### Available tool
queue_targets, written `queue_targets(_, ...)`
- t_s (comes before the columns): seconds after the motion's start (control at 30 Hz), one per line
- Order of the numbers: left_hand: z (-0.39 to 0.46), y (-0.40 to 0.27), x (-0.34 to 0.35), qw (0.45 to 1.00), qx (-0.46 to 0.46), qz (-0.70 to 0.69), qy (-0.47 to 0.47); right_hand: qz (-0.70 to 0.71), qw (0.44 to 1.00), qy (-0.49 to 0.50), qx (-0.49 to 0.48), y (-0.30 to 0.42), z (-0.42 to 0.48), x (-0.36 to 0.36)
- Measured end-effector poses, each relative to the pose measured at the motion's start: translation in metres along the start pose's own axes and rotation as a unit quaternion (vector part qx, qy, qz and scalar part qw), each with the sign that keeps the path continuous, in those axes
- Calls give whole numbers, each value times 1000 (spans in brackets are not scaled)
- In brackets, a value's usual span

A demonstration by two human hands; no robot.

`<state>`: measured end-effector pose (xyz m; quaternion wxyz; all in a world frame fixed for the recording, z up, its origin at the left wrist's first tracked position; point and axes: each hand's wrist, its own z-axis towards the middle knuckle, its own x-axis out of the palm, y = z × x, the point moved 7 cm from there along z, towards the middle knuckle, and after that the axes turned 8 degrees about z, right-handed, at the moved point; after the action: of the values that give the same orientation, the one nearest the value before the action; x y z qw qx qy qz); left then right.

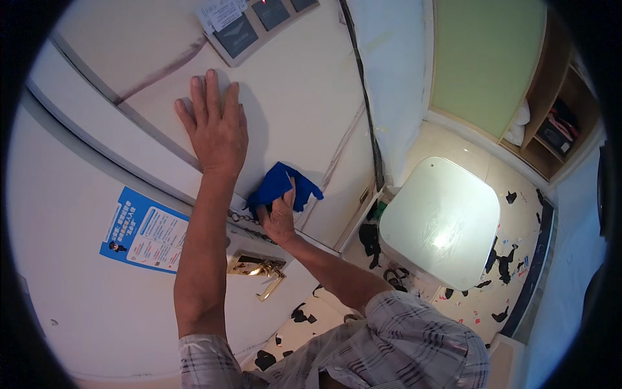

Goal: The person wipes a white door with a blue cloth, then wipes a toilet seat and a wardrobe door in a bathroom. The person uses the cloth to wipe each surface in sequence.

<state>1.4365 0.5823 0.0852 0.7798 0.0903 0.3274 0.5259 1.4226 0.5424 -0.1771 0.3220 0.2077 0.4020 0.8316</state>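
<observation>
My left hand [218, 129] lies with its fingers apart against the pale wall panel [301, 112], holding nothing. Lower down, my right hand [279, 219] grips a blue cloth [278, 185] and presses it to the same panel beside the door frame. Part of my right fingers is hidden by the cloth. A small door chain [243, 218] hangs just left of this hand. Above my left hand is a row of dark wall switches [236, 36] with a paper bearing writing stuck over it. A smudged brown seam [165, 73] runs across the panel.
Below the chain, a gold door handle [272, 282] sticks out from the white door [87, 311], which bears a blue notice [146, 233]. A pale square-topped stool [440, 219] stands at right among dark scraps [505, 265] on the floor. Open wooden shelves [549, 112] hold folded items.
</observation>
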Motion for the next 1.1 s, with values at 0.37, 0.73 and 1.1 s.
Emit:
queue_targets(0.37,-29,-23,16,1000,0,13,18,-27,997,-56,37,-93,80,-52)
queue_targets(0.73,-29,-32,18,995,-1,102,-4,17,993,-120,5,-164,205,-146)
queue_targets(1.1,-30,-33,18,992,18,121,11,251,934,-22,254,-134,152,-148)
